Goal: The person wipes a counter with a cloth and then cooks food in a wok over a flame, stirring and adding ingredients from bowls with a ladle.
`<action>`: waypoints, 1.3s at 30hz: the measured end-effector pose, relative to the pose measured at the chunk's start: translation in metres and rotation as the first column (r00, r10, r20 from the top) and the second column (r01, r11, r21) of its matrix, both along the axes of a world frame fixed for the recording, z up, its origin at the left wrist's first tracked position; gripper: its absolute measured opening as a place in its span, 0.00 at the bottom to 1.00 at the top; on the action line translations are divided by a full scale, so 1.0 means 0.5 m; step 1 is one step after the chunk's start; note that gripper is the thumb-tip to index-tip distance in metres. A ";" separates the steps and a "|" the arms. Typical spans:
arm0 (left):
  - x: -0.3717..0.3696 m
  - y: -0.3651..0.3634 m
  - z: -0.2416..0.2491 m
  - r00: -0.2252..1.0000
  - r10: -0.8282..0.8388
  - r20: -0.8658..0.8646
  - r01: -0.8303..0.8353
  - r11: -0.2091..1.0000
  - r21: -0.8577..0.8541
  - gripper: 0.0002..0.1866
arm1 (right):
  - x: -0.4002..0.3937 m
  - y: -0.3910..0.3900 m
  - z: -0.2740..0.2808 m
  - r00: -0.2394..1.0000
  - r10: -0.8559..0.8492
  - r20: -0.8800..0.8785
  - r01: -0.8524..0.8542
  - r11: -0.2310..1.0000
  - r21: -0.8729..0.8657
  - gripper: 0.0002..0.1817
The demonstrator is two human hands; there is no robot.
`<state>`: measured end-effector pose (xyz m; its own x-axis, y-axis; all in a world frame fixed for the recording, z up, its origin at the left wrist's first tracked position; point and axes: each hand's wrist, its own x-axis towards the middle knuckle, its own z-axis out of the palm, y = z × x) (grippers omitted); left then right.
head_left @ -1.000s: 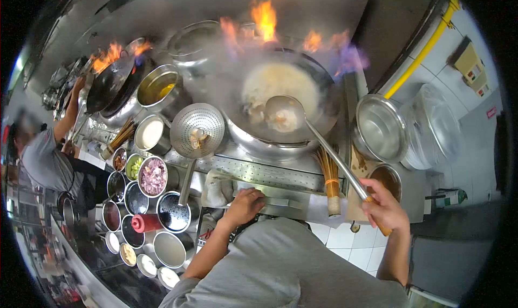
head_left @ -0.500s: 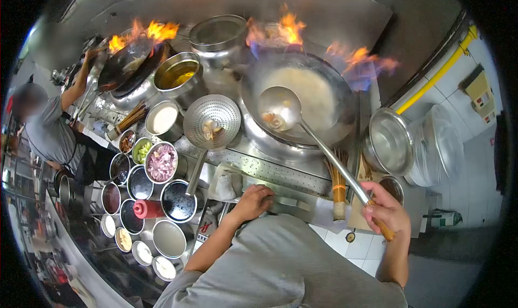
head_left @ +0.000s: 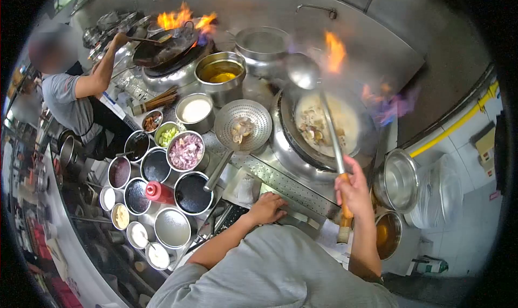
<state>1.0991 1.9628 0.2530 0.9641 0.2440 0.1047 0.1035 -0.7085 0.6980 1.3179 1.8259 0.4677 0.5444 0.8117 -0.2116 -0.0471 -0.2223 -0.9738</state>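
Observation:
My right hand [head_left: 354, 192] is closed round the wooden handle of a long metal ladle [head_left: 333, 135]. The ladle's bowl is raised above the far left side of a wok [head_left: 286, 122]. Inside the wok, clams [head_left: 314, 135] lie in a steaming, milky broth [head_left: 345, 125]. My left hand [head_left: 268, 208] rests on the counter's front ledge with its fingers laid out, holding nothing. Beside it is a folded white cloth [head_left: 242, 189]. A perforated skimmer [head_left: 259, 111] with a few clam pieces in it lies left of the wok, its handle reaching over a pot of dark liquid [head_left: 194, 197].
Flames [head_left: 334, 52] rise behind and right of the wok. An oil pot [head_left: 233, 87], chopped onions [head_left: 186, 151] and a red squeeze bottle [head_left: 160, 192] stand left. Metal bowls [head_left: 399, 181] are at the right. A co-worker [head_left: 81, 92] tends another flaming wok [head_left: 156, 57].
The ladle, which held clams over the wok, has lifted toward its far left side. Clams now show in the broth. My view has shifted; my left hand stays on the ledge.

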 end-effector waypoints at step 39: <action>0.022 -0.008 0.028 0.990 0.004 -0.138 0.002 0.999 0.043 0.21 | 0.107 -0.177 -0.044 0.981 0.134 0.142 -0.085 0.947 -0.310 0.36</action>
